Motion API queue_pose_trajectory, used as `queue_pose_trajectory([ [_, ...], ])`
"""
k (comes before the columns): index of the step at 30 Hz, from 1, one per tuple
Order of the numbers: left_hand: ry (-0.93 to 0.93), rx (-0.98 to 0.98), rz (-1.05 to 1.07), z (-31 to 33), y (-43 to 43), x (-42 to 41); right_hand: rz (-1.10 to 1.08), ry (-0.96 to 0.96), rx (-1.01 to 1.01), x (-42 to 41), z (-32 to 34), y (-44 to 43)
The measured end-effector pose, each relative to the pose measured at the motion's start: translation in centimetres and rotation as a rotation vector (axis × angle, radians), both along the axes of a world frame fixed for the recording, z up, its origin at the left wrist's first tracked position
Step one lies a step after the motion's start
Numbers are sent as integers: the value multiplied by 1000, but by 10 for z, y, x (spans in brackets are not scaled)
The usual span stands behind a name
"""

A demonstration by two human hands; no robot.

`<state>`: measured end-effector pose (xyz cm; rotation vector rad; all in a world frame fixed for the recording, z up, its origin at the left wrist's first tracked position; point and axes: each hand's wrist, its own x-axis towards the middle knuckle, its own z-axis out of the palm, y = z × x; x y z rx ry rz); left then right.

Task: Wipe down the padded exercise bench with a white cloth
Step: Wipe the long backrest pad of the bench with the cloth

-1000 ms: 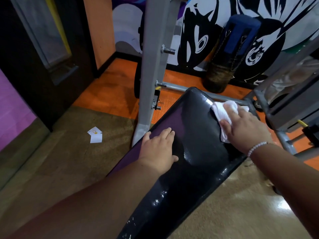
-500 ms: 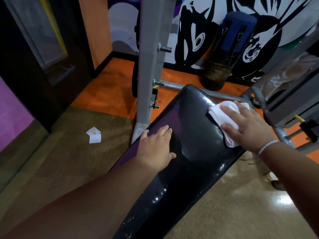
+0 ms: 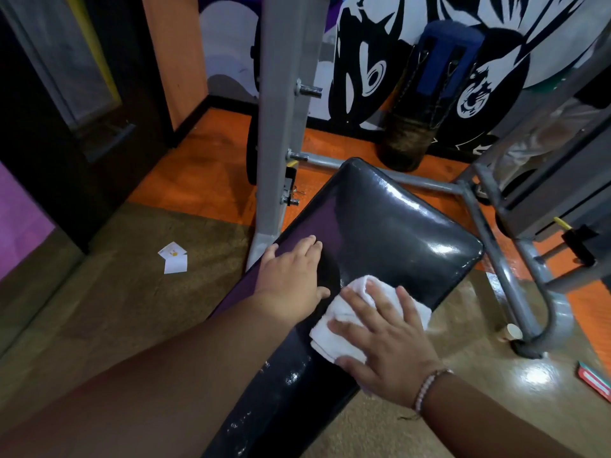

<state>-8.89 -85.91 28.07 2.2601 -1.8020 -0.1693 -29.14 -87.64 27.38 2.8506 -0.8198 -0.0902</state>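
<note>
The padded bench is glossy black and runs from the lower middle up toward the grey rack, its far end wide and rounded. My right hand lies flat with spread fingers on a folded white cloth, pressing it on the pad's middle. My left hand rests palm down on the bench's left edge, touching the cloth's side, holding nothing. Wet streaks shine on the pad near its far end.
A grey steel upright stands just left of the bench, with a crossbar behind it and bent frame tubes on the right. A punching bag leans on the mural wall. Paper scraps and a paper cup lie on the floor.
My right hand slid the cloth from the bench's far right corner back toward me to the middle of the pad, beside my left hand. The left hand stayed in place.
</note>
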Motion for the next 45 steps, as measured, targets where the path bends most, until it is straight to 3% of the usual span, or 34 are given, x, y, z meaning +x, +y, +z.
queue_pose_trajectory([
  [3, 8, 10, 10, 0, -1, 2, -64, -130, 40, 5, 16, -18],
  [6, 15, 28, 6, 1, 0, 3, -117, -240, -55, 17, 31, -42],
  [9, 26, 21, 8, 1, 2, 3, -224, -261, -168, 30, 48, -72],
  [14, 127, -9, -27, 0, 5, 8, -463, -212, -171, 60, 63, -106],
  [20, 508, -7, -13, 5, 1, 29, -260, -65, -221, 76, 28, -60],
  [28, 496, 5, -15, 16, 1, 30, 129, 142, -45, 70, -14, 4],
  [33, 562, 31, -20, 14, -1, 33, -54, 60, -156, 64, 33, -59],
  [38, 754, -12, 60, 2, 6, 32, -282, -24, -205, 91, 64, -108],
  [45, 1049, -159, 133, -10, 4, 29, -186, 53, -189, 146, 53, -107],
])
